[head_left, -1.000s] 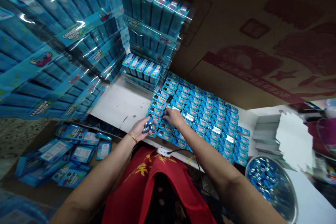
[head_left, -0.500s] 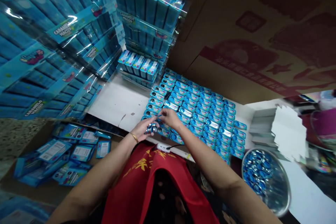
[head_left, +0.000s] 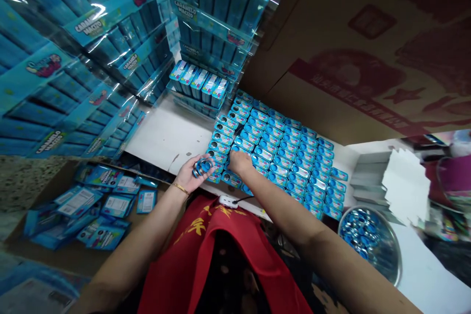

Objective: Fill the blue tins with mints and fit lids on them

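My left hand [head_left: 187,176] is palm up and cupped around several small round blue-and-silver caps [head_left: 202,167]. To its right, my right hand [head_left: 240,163] is closed in a pinch, low over the rows of flat blue tins [head_left: 272,148]. Its fingertips are hidden, so I cannot tell what they hold. Tins in the leftmost rows show a dark round opening [head_left: 220,136] at one end; many others have a blue disc at that spot.
A steel bowl [head_left: 399,255] with more caps stands at the right, near stacked white card [head_left: 405,186]. A large brown carton [head_left: 331,88] rises behind the tins. Wrapped display boxes [head_left: 88,27] fill the left, above an open carton [head_left: 147,221] of blue packs.
My hands have moved apart. My left hand has shifted left with the caps, and my right hand has gone from beside it to over the tins.
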The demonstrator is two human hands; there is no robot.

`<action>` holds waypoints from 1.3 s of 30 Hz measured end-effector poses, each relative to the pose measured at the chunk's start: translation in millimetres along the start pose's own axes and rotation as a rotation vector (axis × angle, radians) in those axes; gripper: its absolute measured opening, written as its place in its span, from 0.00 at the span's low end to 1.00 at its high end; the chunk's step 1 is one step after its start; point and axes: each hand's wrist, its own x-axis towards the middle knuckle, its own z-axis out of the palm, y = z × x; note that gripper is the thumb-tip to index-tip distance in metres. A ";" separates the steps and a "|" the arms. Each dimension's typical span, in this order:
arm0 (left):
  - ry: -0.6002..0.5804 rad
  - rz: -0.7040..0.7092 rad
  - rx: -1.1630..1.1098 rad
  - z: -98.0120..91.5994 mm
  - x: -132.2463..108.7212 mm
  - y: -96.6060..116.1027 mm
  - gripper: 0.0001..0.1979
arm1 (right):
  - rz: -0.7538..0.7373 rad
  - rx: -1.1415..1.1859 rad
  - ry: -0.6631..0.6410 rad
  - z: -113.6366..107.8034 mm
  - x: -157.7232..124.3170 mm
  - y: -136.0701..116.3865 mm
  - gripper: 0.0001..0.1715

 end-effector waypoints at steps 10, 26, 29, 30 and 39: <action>-0.057 -0.013 0.027 1.8 13.4 -10.8 0.09 | -0.455 0.350 0.275 -10.2 -38.4 -7.0 0.14; -0.075 -0.125 0.046 -4.0 2.7 -8.5 0.13 | -0.499 0.374 0.248 -1.0 -40.6 20.0 0.17; -0.041 -0.075 0.042 -12.5 -2.2 1.2 0.12 | -0.357 0.412 0.186 8.0 -38.5 27.7 0.16; -0.031 -0.055 0.033 -15.2 -4.3 3.9 0.12 | -0.328 0.376 0.150 11.1 -39.6 27.8 0.15; 0.018 0.031 -0.014 -26.9 -17.5 11.8 0.10 | -0.085 -0.064 -0.032 20.6 -36.2 -8.7 0.21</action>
